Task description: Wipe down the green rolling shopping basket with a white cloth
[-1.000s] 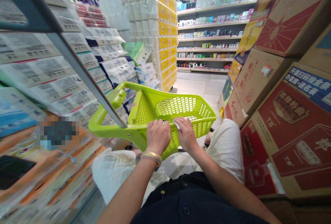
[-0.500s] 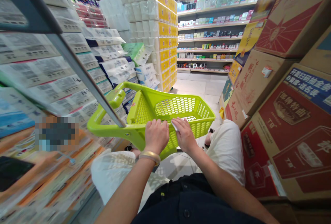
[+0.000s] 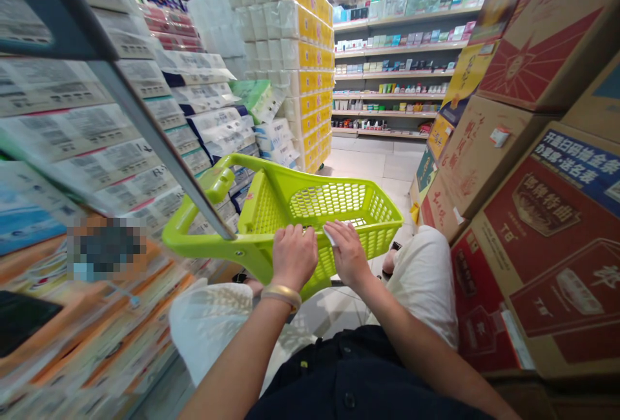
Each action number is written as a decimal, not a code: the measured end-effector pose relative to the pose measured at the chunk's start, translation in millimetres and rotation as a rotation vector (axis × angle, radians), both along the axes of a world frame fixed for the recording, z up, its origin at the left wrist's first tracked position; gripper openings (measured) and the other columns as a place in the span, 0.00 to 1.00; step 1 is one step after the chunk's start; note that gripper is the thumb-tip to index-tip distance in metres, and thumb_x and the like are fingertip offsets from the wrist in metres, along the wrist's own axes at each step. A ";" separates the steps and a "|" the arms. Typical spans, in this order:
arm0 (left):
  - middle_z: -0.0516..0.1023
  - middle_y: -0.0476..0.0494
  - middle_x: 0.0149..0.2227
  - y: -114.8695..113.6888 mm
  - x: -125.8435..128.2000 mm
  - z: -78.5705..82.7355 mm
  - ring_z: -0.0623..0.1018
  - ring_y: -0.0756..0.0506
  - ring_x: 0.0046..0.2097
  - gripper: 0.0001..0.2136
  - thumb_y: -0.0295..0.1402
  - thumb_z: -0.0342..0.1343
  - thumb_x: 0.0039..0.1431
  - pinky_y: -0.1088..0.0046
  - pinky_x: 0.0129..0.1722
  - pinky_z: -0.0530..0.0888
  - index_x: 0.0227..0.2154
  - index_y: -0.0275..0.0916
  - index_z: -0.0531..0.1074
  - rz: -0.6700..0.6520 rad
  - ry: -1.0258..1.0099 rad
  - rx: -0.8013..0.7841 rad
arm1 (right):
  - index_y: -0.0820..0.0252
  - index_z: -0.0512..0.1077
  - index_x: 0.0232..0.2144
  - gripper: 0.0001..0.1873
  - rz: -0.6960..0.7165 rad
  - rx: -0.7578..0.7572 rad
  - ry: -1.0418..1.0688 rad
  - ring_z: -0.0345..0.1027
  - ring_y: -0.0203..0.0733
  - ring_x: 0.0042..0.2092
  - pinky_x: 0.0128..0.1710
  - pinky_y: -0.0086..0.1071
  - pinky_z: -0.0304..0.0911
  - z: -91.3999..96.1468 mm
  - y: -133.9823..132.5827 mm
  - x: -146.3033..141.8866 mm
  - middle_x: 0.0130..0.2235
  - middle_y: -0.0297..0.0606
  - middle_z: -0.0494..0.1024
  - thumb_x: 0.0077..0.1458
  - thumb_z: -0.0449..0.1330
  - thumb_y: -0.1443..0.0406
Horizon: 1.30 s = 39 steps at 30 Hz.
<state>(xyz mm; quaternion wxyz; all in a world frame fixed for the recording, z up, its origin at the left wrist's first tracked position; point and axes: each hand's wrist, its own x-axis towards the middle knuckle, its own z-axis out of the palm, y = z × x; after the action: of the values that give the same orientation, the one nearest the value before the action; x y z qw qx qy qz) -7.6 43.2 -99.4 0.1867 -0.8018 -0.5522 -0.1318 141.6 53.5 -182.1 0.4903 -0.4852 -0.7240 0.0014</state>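
A lime-green shopping basket (image 3: pixel 334 203) with mesh sides and a slanted grey telescopic handle (image 3: pixel 159 142) stands in front of my knees. My left hand (image 3: pixel 294 255), with a gold bangle at the wrist, has its fingers curled over the near rim. Beside it, my right hand (image 3: pixel 347 253) holds a folded white tissue (image 3: pixel 331 235) against the same rim, fingers bent over the edge. The tissue is mostly hidden under that hand. Inside the basket, the part I can see is bare green plastic.
Stacked tissue packs (image 3: pixel 121 116) rise on the left, beside a taller stack of yellow-and-white paper rolls (image 3: pixel 312 71). Cardboard cartons (image 3: pixel 542 239) crowd the right. A tiled floor (image 3: pixel 372 161) leads to stocked shelves (image 3: pixel 397 74). A dark phone-like slab (image 3: pixel 24 320) lies at lower left.
My right hand has shifted very slightly with the tissue. The left hand keeps its grip on the rim, and the basket stays in place.
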 end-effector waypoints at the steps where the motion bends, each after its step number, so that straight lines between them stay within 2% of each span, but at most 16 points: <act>1: 0.75 0.37 0.33 -0.3 -0.6 0.1 0.72 0.37 0.41 0.16 0.35 0.42 0.68 0.59 0.42 0.60 0.35 0.40 0.75 -0.002 0.001 0.001 | 0.56 0.72 0.55 0.27 0.008 0.002 -0.007 0.65 0.44 0.62 0.67 0.48 0.51 0.2 0.0 1.9 0.57 0.41 0.76 0.57 0.48 0.74; 6: 0.75 0.38 0.33 -0.2 -2.0 -0.2 0.72 0.38 0.41 0.16 0.35 0.42 0.68 0.59 0.42 0.60 0.34 0.40 0.75 0.007 -0.003 0.004 | 0.59 0.75 0.49 0.22 -0.197 -0.018 0.047 0.67 0.49 0.59 0.65 0.54 0.52 -9.5 8.7 46.8 0.52 0.44 0.79 0.57 0.48 0.73; 9: 0.75 0.38 0.33 0.2 -1.0 -0.6 0.72 0.38 0.41 0.16 0.35 0.42 0.68 0.59 0.42 0.59 0.34 0.40 0.75 0.011 -0.009 0.008 | 0.59 0.76 0.48 0.22 -0.295 -0.025 0.093 0.66 0.51 0.59 0.65 0.56 0.50 -12.2 10.7 50.9 0.51 0.45 0.80 0.56 0.49 0.73; 11: 0.75 0.38 0.33 0.1 -0.6 -0.7 0.72 0.37 0.41 0.16 0.35 0.42 0.68 0.59 0.42 0.59 0.33 0.40 0.75 0.011 -0.006 0.013 | 0.58 0.75 0.49 0.23 -0.255 -0.016 0.093 0.66 0.49 0.60 0.66 0.55 0.49 -9.6 7.6 33.6 0.51 0.43 0.79 0.56 0.49 0.73; 14: 0.76 0.38 0.33 -0.4 -1.5 -0.5 0.72 0.37 0.40 0.16 0.35 0.42 0.68 0.59 0.41 0.59 0.34 0.40 0.75 0.005 0.003 0.017 | 0.56 0.72 0.54 0.27 -0.049 -0.003 0.010 0.64 0.45 0.62 0.68 0.49 0.48 -2.9 0.8 3.8 0.56 0.41 0.76 0.56 0.48 0.74; 17: 0.76 0.37 0.33 -0.3 -3.1 -0.8 0.72 0.38 0.41 0.16 0.35 0.43 0.68 0.59 0.41 0.59 0.35 0.39 0.76 -0.004 -0.002 0.015 | 0.55 0.72 0.54 0.27 -0.002 0.004 -0.012 0.65 0.43 0.62 0.67 0.46 0.50 -1.5 -0.5 4.3 0.57 0.40 0.76 0.56 0.48 0.75; 21: 0.76 0.38 0.34 0.4 -3.0 -1.4 0.72 0.38 0.41 0.16 0.35 0.42 0.68 0.59 0.42 0.59 0.34 0.40 0.75 0.004 -0.008 0.014 | 0.57 0.75 0.50 0.23 -0.196 -0.005 0.057 0.67 0.48 0.60 0.66 0.52 0.50 -9.8 6.9 40.8 0.53 0.41 0.79 0.56 0.49 0.73; 24: 0.76 0.38 0.33 0.5 -1.2 -1.0 0.72 0.38 0.41 0.16 0.35 0.42 0.68 0.59 0.42 0.59 0.34 0.40 0.75 0.009 -0.011 0.010 | 0.58 0.76 0.48 0.22 -0.293 -0.020 0.096 0.66 0.51 0.60 0.66 0.56 0.49 -11.7 9.2 45.2 0.51 0.44 0.80 0.55 0.49 0.73; 26: 0.75 0.38 0.33 0.0 -0.2 -0.4 0.72 0.37 0.41 0.16 0.35 0.41 0.68 0.59 0.42 0.59 0.34 0.40 0.75 0.008 -0.012 0.008 | 0.58 0.75 0.49 0.24 -0.241 -0.016 0.084 0.65 0.50 0.61 0.66 0.55 0.48 -8.2 6.6 29.2 0.52 0.43 0.79 0.55 0.49 0.74; 29: 0.75 0.37 0.33 -0.8 -0.5 0.3 0.72 0.37 0.41 0.17 0.35 0.41 0.68 0.59 0.42 0.59 0.35 0.39 0.75 0.003 -0.006 0.003 | 0.56 0.72 0.54 0.27 -0.048 -0.006 0.015 0.63 0.44 0.62 0.68 0.49 0.47 -0.6 0.5 0.4 0.56 0.40 0.76 0.56 0.48 0.75; 31: 0.75 0.37 0.34 -1.0 -1.7 0.2 0.72 0.37 0.41 0.17 0.35 0.41 0.68 0.59 0.42 0.60 0.36 0.39 0.76 -0.001 -0.007 -0.002 | 0.55 0.71 0.55 0.28 0.014 -0.009 -0.011 0.63 0.42 0.63 0.68 0.46 0.48 1.2 -1.4 -3.8 0.57 0.39 0.75 0.56 0.48 0.75; 33: 0.75 0.37 0.34 -0.8 -2.9 -0.2 0.72 0.37 0.41 0.17 0.35 0.41 0.68 0.58 0.42 0.60 0.36 0.39 0.76 -0.002 -0.012 -0.005 | 0.55 0.72 0.54 0.26 -0.026 -0.016 0.002 0.64 0.43 0.62 0.68 0.47 0.48 -2.3 0.2 10.1 0.56 0.40 0.76 0.56 0.48 0.74; 37: 0.75 0.36 0.34 -0.1 -3.2 -0.9 0.72 0.37 0.42 0.17 0.35 0.41 0.68 0.58 0.43 0.60 0.35 0.39 0.76 0.004 -0.027 -0.014 | 0.57 0.75 0.50 0.23 -0.242 -0.027 0.076 0.65 0.47 0.61 0.67 0.53 0.47 -17.2 9.8 63.8 0.53 0.42 0.79 0.57 0.48 0.73; 39: 0.75 0.36 0.34 -0.1 -2.1 -0.8 0.71 0.37 0.42 0.17 0.35 0.41 0.68 0.58 0.43 0.60 0.35 0.39 0.76 0.004 -0.034 -0.018 | 0.57 0.75 0.48 0.22 -0.341 -0.026 0.130 0.65 0.48 0.61 0.66 0.54 0.48 -21.2 13.4 78.0 0.52 0.43 0.79 0.56 0.49 0.72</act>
<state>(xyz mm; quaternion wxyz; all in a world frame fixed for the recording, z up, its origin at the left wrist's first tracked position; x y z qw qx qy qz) -9.7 43.2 -100.2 0.1703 -0.8000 -0.5581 -0.1397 219.7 66.9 -203.3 0.5229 -0.6059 -0.5982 -0.0411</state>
